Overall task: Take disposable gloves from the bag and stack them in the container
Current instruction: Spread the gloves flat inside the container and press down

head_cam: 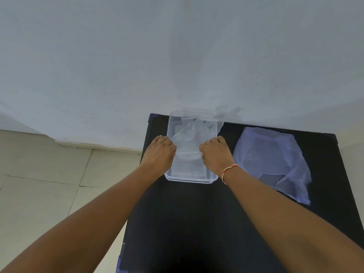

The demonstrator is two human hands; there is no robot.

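Both hands were down in the container (192, 179), a clear plastic tub sitting on the black table (197, 223) right up against the wall (177, 56). Left hand (159, 152) was at the tub's 9 o'clock side, right hand (215, 154) at its 3 o'clock side, each with fingers curled shut on the edges of a thin see-through glove (188, 154) stretched between them, pressing it flat inside the tub. Couldn't tell how many gloves were already in there, the plastic is all clear on clear, though some crinkled film showed up toward the tub's 12 o'clock end. A red and white thread band (229, 171) was on the right wrist. Bag (273, 160) was lying flat and rumpled on the table at 3 o'clock from the tub, close by but apart from it. Tiled floor (49, 184) showed off at 9 o'clock.
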